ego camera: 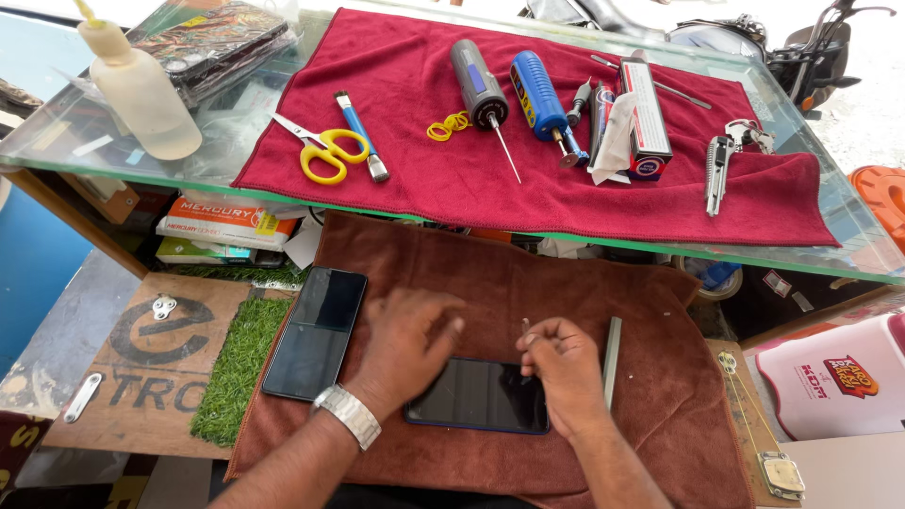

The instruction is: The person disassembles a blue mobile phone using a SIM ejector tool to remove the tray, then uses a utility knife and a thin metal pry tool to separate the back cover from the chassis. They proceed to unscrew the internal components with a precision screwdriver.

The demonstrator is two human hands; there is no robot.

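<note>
Brown cloth (584,292) lies under our dark phone (479,394). Our left hand (407,341) presses flat on it, fingers spread. Our right hand (564,363) pinches a small metal tool (526,327) over it.

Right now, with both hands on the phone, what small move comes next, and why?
Probably ease the thin metal tool in the right hand down to the phone's upper edge: its tip sits just above that edge, and the left hand already presses the phone flat on the brown towel.

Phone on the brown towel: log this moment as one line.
left hand: pressing phone flat | right hand: pinching small metal tool at phone's edge | second phone: left, untouched | metal strip: right
</note>
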